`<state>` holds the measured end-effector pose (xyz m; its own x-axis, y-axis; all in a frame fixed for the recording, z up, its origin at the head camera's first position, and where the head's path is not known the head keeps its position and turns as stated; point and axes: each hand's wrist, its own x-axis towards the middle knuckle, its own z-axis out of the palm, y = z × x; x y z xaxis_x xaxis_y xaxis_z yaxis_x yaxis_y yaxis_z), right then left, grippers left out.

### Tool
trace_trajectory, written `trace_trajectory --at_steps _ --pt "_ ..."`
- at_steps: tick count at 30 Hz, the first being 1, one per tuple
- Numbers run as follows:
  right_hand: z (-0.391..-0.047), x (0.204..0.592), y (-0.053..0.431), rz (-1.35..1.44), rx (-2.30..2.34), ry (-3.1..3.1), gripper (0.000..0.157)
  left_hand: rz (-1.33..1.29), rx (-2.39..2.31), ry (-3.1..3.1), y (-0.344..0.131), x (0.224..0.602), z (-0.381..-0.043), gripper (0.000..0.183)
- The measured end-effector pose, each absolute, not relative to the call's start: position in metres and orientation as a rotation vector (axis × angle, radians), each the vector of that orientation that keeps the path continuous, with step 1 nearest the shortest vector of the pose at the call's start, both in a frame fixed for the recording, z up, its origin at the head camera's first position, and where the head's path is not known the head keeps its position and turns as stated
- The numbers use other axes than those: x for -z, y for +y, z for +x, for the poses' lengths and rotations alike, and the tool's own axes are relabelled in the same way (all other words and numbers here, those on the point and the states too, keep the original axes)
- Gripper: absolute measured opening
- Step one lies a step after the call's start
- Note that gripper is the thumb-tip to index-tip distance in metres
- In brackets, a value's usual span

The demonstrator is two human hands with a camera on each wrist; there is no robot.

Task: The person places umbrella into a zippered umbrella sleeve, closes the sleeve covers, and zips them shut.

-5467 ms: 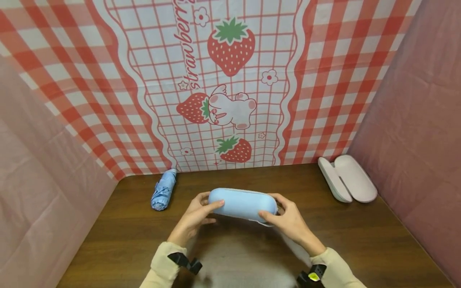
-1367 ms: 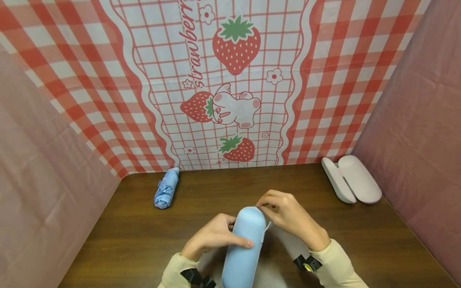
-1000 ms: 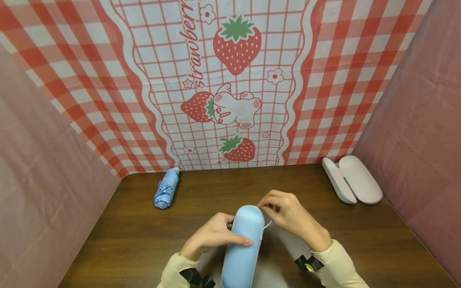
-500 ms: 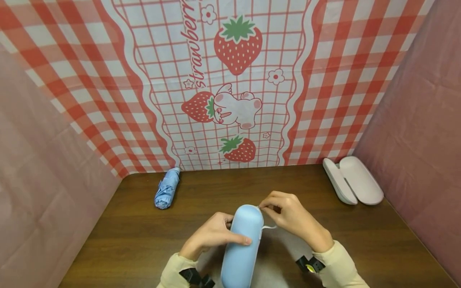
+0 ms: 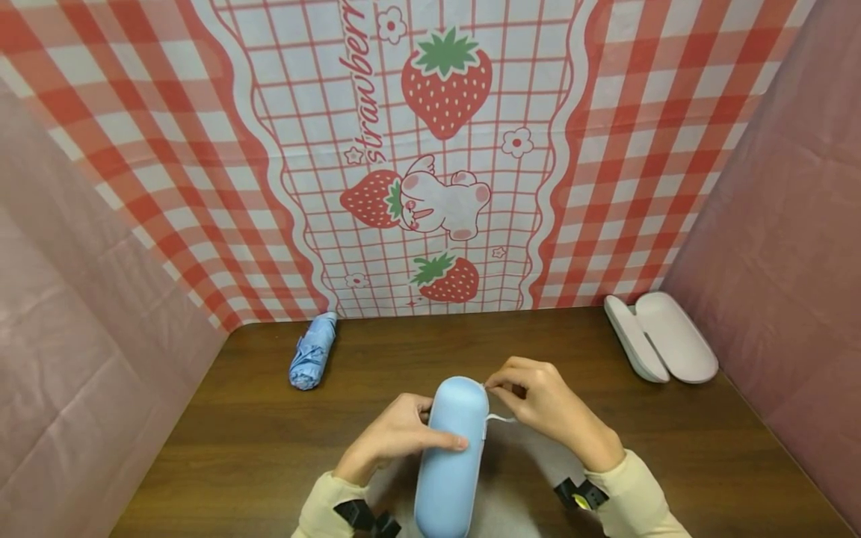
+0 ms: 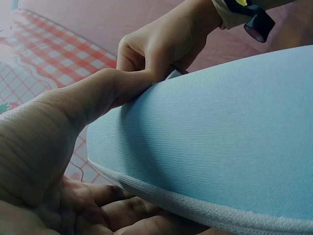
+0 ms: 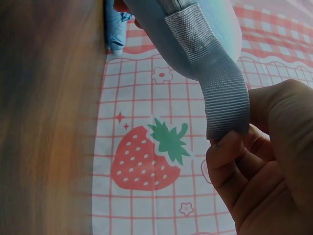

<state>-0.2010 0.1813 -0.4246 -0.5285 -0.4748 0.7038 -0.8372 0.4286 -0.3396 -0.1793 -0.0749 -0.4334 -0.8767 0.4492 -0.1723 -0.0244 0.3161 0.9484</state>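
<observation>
A light blue, rounded zip case (image 5: 452, 463) stands on end slantwise, low in the middle of the head view. My left hand (image 5: 400, 433) grips it from the left, its thumb across the front and its other fingers behind. In the left wrist view, a pale zip seam (image 6: 161, 196) runs along the case's lower edge. At the case's upper right edge my right hand (image 5: 538, 396) pinches what looks like the zipper pull, mostly hidden by the fingers. A grey-white strap (image 7: 222, 93) loops from the case to the curled fingers of that hand.
On the brown wooden table (image 5: 255, 463), a folded blue umbrella (image 5: 312, 351) lies at the back left. An opened white hard case (image 5: 676, 340) lies at the back right. A checked strawberry cloth (image 5: 444, 187) hangs behind, with pink cloth (image 5: 773, 261) at the sides.
From across the front, the case has been turned upright, and my right hand has shifted to its upper edge. Lately the case has risen slightly and the strap hangs farther out.
</observation>
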Motion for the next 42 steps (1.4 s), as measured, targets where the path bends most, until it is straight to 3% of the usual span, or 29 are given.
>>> trace_trajectory --at_steps 42 --pt "-0.1973 0.4241 0.1806 1.183 -1.006 -2.220 0.021 0.311 -1.591 2.247 -0.0818 0.4291 -0.1837 0.040"
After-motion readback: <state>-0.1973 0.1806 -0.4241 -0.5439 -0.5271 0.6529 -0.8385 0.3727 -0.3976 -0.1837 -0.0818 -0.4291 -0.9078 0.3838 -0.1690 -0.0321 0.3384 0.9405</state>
